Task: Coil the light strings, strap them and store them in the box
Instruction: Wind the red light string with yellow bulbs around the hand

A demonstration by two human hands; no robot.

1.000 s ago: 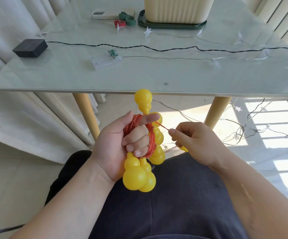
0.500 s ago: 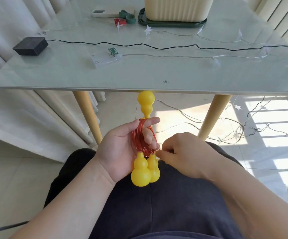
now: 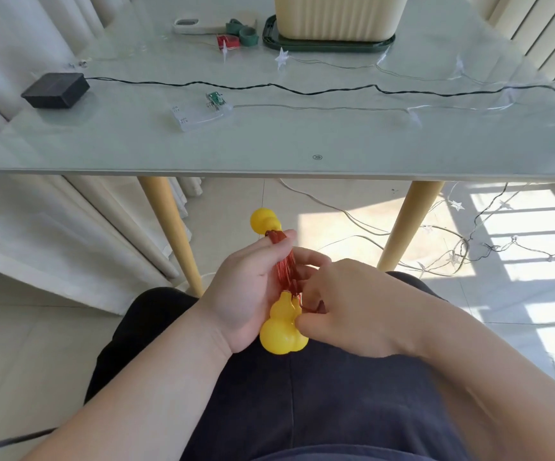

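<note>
Over my lap, my left hand (image 3: 242, 291) grips a coil of red wire (image 3: 284, 267) strung with yellow gourd-shaped lights (image 3: 281, 331). One gourd (image 3: 264, 221) sticks out above my fingers, others hang below my palm. My right hand (image 3: 355, 307) pinches the red wire at the coil's lower end, touching the gourds. On the glass table (image 3: 302, 144) lie a black-wired string (image 3: 269, 86) and a clear star light string (image 3: 335, 108). The cream box (image 3: 335, 18) stands at the back on a dark green lid. Green and red straps (image 3: 239, 33) lie to its left.
A black battery box (image 3: 55, 89) sits at the table's left, a clear battery holder (image 3: 196, 116) near the middle, a white phone (image 3: 196, 26) at the back. More star lights trail over the floor (image 3: 468, 254) at right. Wooden table legs (image 3: 173, 234) stand ahead; curtains hang left.
My right hand has moved in from the right and now presses against the coil's lower end. The coil has turned edge-on in my left hand, hiding most gourds. Both hands sit lower.
</note>
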